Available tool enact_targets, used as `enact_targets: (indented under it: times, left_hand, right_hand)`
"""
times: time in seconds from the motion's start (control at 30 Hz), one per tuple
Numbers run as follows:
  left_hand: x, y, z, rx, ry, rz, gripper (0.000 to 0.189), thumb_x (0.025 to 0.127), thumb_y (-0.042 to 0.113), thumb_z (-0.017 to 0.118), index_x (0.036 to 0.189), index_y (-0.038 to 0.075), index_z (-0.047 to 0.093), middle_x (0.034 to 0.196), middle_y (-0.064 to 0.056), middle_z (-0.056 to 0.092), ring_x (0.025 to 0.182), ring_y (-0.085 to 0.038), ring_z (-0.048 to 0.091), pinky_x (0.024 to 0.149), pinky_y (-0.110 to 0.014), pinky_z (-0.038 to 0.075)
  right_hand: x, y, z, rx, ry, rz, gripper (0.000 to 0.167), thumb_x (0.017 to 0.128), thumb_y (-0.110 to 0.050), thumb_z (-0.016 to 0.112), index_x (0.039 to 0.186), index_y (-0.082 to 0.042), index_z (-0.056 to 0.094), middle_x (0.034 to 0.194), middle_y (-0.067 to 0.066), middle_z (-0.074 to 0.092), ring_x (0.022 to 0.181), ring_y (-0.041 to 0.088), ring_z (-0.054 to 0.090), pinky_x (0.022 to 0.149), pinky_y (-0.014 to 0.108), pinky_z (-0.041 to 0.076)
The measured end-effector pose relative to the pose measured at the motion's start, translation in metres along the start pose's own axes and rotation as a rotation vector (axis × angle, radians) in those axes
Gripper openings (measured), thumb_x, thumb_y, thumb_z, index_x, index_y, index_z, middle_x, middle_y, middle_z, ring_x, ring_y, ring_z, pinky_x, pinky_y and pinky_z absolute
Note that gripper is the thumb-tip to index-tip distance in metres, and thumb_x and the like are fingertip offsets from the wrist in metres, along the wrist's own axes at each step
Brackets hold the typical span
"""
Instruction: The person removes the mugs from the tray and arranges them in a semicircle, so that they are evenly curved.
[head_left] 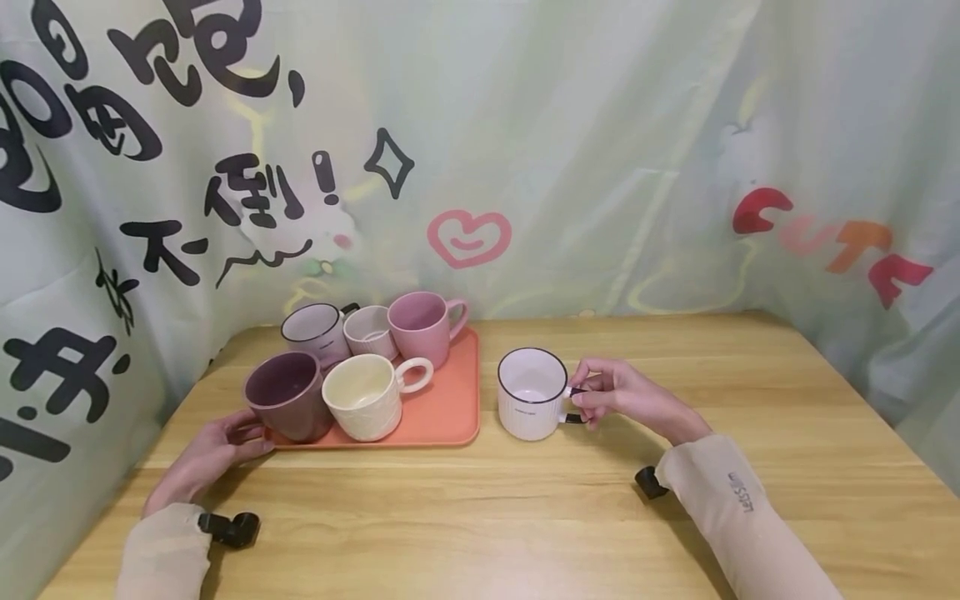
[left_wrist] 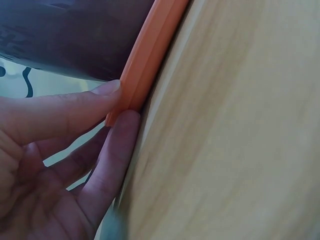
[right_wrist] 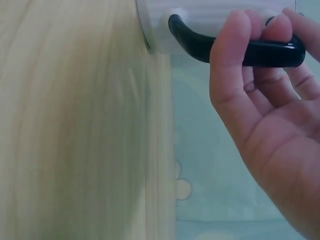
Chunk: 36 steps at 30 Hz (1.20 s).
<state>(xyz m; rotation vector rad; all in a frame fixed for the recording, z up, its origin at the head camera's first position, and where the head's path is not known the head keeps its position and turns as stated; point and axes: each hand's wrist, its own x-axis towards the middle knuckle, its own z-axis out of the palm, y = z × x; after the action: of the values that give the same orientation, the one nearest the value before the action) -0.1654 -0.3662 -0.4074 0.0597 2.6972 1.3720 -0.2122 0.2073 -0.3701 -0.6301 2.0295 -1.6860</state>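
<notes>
My right hand (head_left: 617,395) pinches the black handle (right_wrist: 272,53) of a white ribbed mug (head_left: 528,421) with a dark rim. This mug stands upright on the table, right of an orange tray (head_left: 453,408). With thumb and fingers, my left hand (head_left: 213,454) grips the tray's near left corner; the left wrist view shows the thumb on the tray rim (left_wrist: 142,65). Beside that hand, on the tray, sits a dark maroon mug (head_left: 292,408). Next to it is a cream mug (head_left: 363,408), its handle pointing right.
At the back of the tray stand another white dark-rimmed mug (head_left: 313,333), a small pale ribbed cup (head_left: 371,342) and a pink mug (head_left: 422,342). The wooden table (head_left: 480,517) ends at a printed curtain (head_left: 585,167) behind and to the left.
</notes>
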Motion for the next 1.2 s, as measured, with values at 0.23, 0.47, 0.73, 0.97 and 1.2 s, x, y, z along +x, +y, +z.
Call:
enact_targets:
  times: [0.23,0.47,0.73,0.97,1.2]
  left_hand:
    - [-0.001,-0.001,0.001,-0.036,-0.004,0.009,0.064,0.092,0.005,0.073,0.140,-0.021,0.040,0.135,-0.039,0.052,0.098,0.006,0.057,0.082,-0.014,0.048]
    - [0.000,-0.002,0.000,-0.023,-0.004,0.003,0.064,0.092,0.005,0.073,0.141,-0.021,0.040,0.136,-0.039,0.052,0.108,-0.015,0.064,0.082,-0.015,0.048]
    - [0.002,0.000,0.001,-0.004,0.004,-0.019,0.065,0.093,0.005,0.072,0.142,-0.021,0.038,0.136,-0.039,0.052,0.120,-0.045,0.057,0.081,-0.013,0.046]
    - [0.003,0.000,0.002,-0.003,0.005,0.016,0.065,0.092,0.007,0.073,0.141,-0.020,0.041,0.136,-0.038,0.052,0.118,-0.041,0.060,0.082,-0.014,0.047]
    - [0.001,-0.001,0.002,-0.012,0.011,0.010,0.064,0.091,0.005,0.074,0.140,-0.021,0.041,0.135,-0.039,0.052,0.111,-0.023,0.064,0.082,-0.015,0.047]
  right_hand:
    - [0.000,0.001,0.002,-0.002,0.015,-0.001,0.008,0.097,0.004,0.059,0.103,0.009,0.054,0.084,0.022,0.065,0.069,0.021,0.064,0.070,0.037,0.058]
    - [0.001,0.003,0.002,-0.048,0.072,-0.030,0.013,0.098,0.003,0.059,0.107,0.012,0.056,0.089,0.022,0.063,0.075,0.021,0.063,0.070,0.035,0.056]
    - [-0.002,-0.004,-0.002,-0.119,0.069,-0.038,0.022,0.100,-0.003,0.060,0.113,0.014,0.056,0.097,0.020,0.061,0.085,0.023,0.063,0.075,0.039,0.058]
    - [-0.003,-0.027,-0.016,-0.230,0.138,-0.007,0.039,0.103,-0.012,0.057,0.129,0.015,0.051,0.121,0.028,0.058,0.105,0.036,0.061,0.089,0.048,0.055]
    - [0.016,-0.054,-0.013,-0.231,0.243,-0.025,0.037,0.103,-0.015,0.060,0.129,0.011,0.054,0.123,0.021,0.060,0.111,0.033,0.059,0.096,0.042,0.052]
